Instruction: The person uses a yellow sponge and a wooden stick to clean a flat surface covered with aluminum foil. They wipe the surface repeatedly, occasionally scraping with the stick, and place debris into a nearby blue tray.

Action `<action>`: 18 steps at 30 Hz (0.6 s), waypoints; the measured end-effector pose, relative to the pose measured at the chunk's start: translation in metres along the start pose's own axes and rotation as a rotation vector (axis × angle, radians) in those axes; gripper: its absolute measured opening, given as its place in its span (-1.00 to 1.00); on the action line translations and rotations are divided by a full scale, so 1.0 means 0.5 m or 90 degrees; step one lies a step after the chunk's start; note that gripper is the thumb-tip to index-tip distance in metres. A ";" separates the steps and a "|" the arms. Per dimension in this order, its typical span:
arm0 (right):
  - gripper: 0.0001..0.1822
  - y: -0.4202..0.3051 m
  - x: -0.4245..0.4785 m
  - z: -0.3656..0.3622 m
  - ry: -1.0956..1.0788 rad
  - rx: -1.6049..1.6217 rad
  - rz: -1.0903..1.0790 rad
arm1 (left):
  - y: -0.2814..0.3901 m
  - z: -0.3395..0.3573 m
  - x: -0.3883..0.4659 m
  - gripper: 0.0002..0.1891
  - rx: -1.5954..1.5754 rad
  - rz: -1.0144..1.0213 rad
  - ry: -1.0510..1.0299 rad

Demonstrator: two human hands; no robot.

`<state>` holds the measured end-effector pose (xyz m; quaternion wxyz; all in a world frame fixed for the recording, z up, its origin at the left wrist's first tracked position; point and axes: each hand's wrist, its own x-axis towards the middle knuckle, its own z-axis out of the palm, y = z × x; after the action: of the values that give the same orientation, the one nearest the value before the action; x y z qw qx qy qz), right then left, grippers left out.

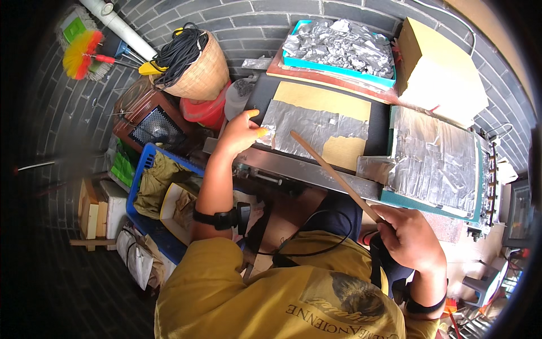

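A thin grey foil sheet (309,125) lies wrinkled and ragged-edged across a tan sheet (324,97) on a dark work board (381,131). My left hand (239,133) is at the foil's left end, thumb and forefinger apart, with orange-yellow coverings on their tips. Its thumb is at a crumpled corner of the foil; the other fingers are hidden. In my right hand (413,237) is a long, slim wooden stick (334,173). The stick slants up to the left, its far tip over or against the foil; I cannot tell which.
Right of the board, layered foil (436,165) covers a green ridged pad (394,198). Behind stand a turquoise tray (334,67) heaped with crumpled foil and a cardboard box (444,72). A metal bar (309,167) edges the front. Leftward are a blue basket (137,186) and a woven basket (203,72) with black cable.
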<state>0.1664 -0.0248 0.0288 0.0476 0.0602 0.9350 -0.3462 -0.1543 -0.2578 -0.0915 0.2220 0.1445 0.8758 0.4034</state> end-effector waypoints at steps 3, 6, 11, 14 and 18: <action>-0.71 0.005 0.006 0.010 0.013 0.016 0.009 | -0.012 0.002 -0.001 -0.33 0.049 0.047 0.051; -0.71 0.003 0.010 0.009 0.013 0.025 0.006 | -0.022 0.000 -0.002 -0.34 0.089 0.079 0.094; -0.72 0.014 0.040 0.032 0.035 -0.005 -0.012 | -0.032 0.009 0.002 -0.41 0.100 0.096 0.146; -0.72 0.018 0.059 0.054 0.089 0.030 -0.008 | -0.027 0.014 0.006 -0.46 0.096 0.103 0.183; -0.73 0.000 0.052 0.029 0.089 0.056 0.001 | -0.032 0.015 0.002 -0.49 0.073 0.123 0.198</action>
<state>0.1414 -0.0322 0.0142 -0.0202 0.0868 0.9198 -0.3820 -0.1527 -0.2629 -0.1084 0.0355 0.1760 0.9033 0.3897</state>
